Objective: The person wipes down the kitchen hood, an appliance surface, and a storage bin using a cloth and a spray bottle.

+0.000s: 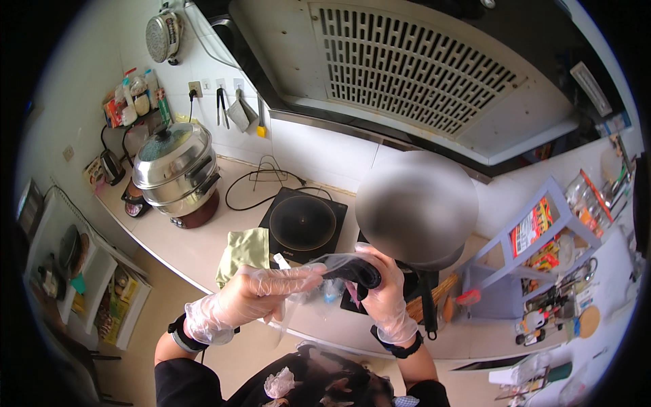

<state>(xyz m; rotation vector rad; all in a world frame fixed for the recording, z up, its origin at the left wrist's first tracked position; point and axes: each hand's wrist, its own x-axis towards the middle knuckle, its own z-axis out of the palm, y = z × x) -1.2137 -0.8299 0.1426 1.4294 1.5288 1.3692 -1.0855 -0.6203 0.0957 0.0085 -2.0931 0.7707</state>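
Observation:
Both hands wear clear plastic gloves and are raised above the counter's front edge. My right hand (pixel 384 295) is closed around a dark, rolled or folded item (pixel 358 272), whose exact kind I cannot tell. My left hand (pixel 259 295) reaches towards it, its fingers pinching a clear plastic film (pixel 330 260) that stretches across to the dark item. Behind the hands lie a black induction cooktop (pixel 303 221) and a light green cloth (pixel 245 254). A wok (pixel 417 208), its inside blurred, stands tilted towards me behind my right hand.
A steel steamer pot (pixel 175 175) with a glass lid stands at the left of the counter (pixel 178 244). A black cable (pixel 239 208) loops beside a wire rack. On the right is a grey-blue plastic shelf (pixel 493 290) with packets. The range hood (pixel 417 66) hangs overhead.

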